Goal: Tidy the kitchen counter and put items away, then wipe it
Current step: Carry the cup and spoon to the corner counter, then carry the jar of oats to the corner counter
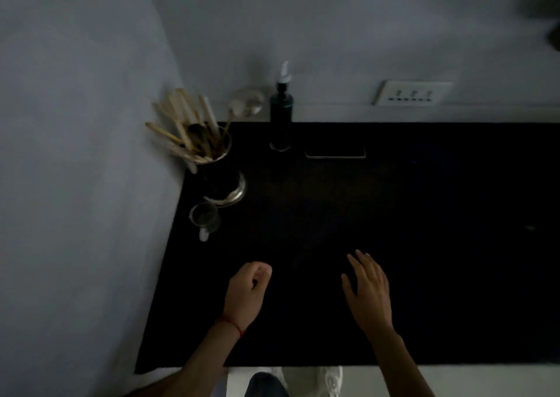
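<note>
The scene is dim. A black counter (394,230) fills the middle of the view. My left hand (247,290) hovers over its near part with fingers curled into a loose fist and nothing visible in it. My right hand (368,290) is beside it, flat, fingers spread, holding nothing. A metal holder (212,151) full of wooden utensils stands in the far left corner. A dark pump bottle (281,114) stands at the back wall. A small glass cup (206,219) sits near the left wall, with a shiny metal lid or bowl (233,190) just behind it.
A flat dark phone-like slab (335,153) lies right of the pump bottle. A wall socket plate (412,92) sits above the counter's back edge. A grey wall borders the counter on the left. The floor and a white shoe (330,380) show below the front edge.
</note>
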Demonstrator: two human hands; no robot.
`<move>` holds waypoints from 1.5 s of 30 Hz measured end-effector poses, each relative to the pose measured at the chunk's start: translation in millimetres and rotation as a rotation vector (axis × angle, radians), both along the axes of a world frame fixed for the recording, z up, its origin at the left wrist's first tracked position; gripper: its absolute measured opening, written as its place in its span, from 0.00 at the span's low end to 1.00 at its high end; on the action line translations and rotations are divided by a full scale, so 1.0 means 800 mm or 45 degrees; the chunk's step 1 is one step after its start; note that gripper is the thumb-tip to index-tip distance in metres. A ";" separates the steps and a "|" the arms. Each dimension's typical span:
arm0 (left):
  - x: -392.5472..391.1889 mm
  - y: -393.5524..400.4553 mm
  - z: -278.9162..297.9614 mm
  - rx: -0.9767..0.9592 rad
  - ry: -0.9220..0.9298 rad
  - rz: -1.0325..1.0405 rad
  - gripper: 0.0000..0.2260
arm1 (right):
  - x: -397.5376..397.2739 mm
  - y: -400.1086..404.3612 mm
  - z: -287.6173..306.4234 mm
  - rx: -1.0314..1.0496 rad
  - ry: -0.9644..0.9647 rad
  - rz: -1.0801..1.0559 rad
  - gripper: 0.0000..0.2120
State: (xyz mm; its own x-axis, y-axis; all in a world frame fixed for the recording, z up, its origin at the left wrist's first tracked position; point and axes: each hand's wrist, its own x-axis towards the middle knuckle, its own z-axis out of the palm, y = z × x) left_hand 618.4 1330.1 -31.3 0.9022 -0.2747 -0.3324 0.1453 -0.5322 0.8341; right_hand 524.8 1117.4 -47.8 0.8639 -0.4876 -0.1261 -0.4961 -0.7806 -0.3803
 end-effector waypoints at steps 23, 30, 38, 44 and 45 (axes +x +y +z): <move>-0.442 -0.332 -0.014 0.201 0.164 -1.429 0.14 | -0.688 -0.060 -0.036 0.457 -0.130 -1.722 0.17; -0.516 -0.391 -0.048 0.425 0.399 -1.395 0.08 | -0.794 -0.040 -0.057 0.648 -0.185 -2.136 0.16; -0.564 -0.515 -0.083 0.556 0.492 -1.374 0.09 | -0.850 -0.130 -0.064 0.661 -0.276 -2.262 0.16; -0.600 -0.639 -0.103 0.693 0.541 -1.356 0.10 | -0.902 -0.263 -0.059 0.706 -0.322 -2.382 0.16; -0.607 -0.664 -0.103 0.722 0.544 -1.364 0.10 | -0.910 -0.283 -0.059 0.722 -0.329 -2.410 0.15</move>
State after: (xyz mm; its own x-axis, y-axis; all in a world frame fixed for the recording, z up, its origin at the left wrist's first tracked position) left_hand 132.6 798.9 -113.9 0.1137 -0.5190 -0.8472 -0.3747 -0.8121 0.4473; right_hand -203.4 891.3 -95.2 -0.5894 -0.5947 -0.5468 -0.2997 0.7895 -0.5357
